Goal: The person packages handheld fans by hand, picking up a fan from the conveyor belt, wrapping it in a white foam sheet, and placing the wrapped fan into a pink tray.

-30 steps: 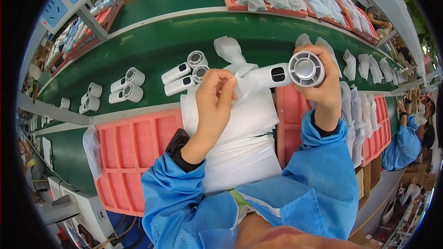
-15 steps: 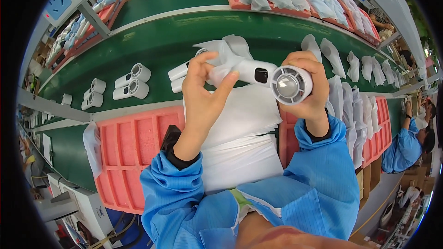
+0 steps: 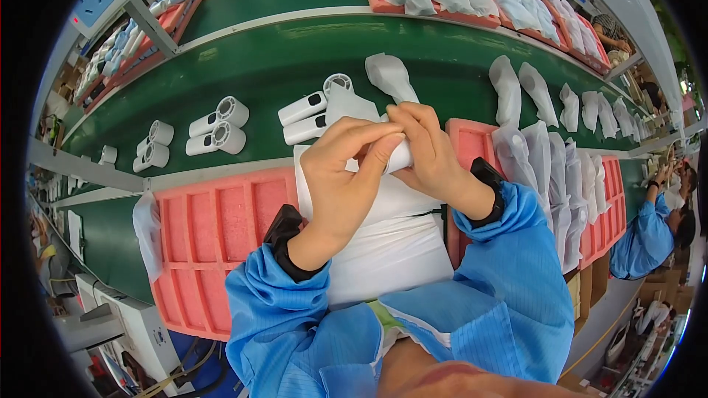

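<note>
In front of me, both hands meet around a white handheld device (image 3: 399,158), mostly covered by my fingers. A translucent white bag (image 3: 349,105) rises beyond my left hand (image 3: 343,173), whose thumb and fingers are pinched together on it. My right hand (image 3: 431,151) is closed against the same device and bag, its fingertips touching the left ones. Below the hands lies a stack of flat white bags (image 3: 391,250). Two bare white devices (image 3: 304,119) with round vented heads and dark displays lie beyond my left hand. A bagged device (image 3: 391,77) rests past my fingertips.
More bare devices (image 3: 217,127) sit leftward along the green conveyor (image 3: 258,59). Bagged ones (image 3: 505,88) line its right side. A pink compartment tray (image 3: 221,243) is at my left; another pink tray (image 3: 472,149), carrying bagged devices, is at my right. A person (image 3: 641,236) works far right.
My right hand has turned over the device's round head and moved left to meet my left hand. The head and display, visible before, are now hidden; the device has moved down and nearer.
</note>
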The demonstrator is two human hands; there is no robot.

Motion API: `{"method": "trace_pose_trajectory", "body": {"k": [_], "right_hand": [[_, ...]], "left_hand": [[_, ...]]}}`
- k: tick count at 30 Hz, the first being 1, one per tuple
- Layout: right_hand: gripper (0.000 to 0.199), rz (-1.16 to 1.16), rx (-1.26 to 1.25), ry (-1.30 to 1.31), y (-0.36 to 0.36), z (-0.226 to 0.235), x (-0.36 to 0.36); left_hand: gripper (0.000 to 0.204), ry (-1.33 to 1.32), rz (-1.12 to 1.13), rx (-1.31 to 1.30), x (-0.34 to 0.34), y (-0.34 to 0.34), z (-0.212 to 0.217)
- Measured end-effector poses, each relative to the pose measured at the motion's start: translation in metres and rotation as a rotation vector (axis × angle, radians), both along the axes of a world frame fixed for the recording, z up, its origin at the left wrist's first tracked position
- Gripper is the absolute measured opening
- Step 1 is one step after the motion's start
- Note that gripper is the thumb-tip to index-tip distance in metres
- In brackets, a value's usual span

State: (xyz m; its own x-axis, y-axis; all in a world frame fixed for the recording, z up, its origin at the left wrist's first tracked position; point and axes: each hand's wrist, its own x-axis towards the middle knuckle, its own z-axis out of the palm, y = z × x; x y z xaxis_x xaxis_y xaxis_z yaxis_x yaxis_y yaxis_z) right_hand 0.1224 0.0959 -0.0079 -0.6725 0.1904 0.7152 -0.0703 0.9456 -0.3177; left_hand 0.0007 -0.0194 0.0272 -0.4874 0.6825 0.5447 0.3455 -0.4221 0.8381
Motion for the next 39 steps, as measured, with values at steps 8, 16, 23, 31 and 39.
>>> {"method": "trace_pose_trajectory", "body": {"k": [8,16,23,31,39], "right_hand": [[0.087,-0.089,-0.111,0.0,-0.002,0.01,0.008],[0.078,-0.126,-0.302,-0.03,0.011,0.011,0.01],[0.073,0.112,-0.46,0.042,-0.003,0.026,0.012],[0.051,0.044,-0.508,-0.178,0.012,0.002,0.012],[0.045,-0.164,-0.276,-0.154,-0.001,0.0,0.007]], "left_hand": [[0.027,0.523,0.149,0.103,0.033,-0.004,-0.013],[0.048,0.45,0.065,-0.143,0.019,0.006,-0.003],[0.05,0.313,-0.024,-0.049,-0.024,0.014,-0.009],[0.046,0.112,-0.077,0.096,-0.024,0.006,-0.003],[0.034,0.388,0.237,0.15,0.0,0.011,-0.013]]}}
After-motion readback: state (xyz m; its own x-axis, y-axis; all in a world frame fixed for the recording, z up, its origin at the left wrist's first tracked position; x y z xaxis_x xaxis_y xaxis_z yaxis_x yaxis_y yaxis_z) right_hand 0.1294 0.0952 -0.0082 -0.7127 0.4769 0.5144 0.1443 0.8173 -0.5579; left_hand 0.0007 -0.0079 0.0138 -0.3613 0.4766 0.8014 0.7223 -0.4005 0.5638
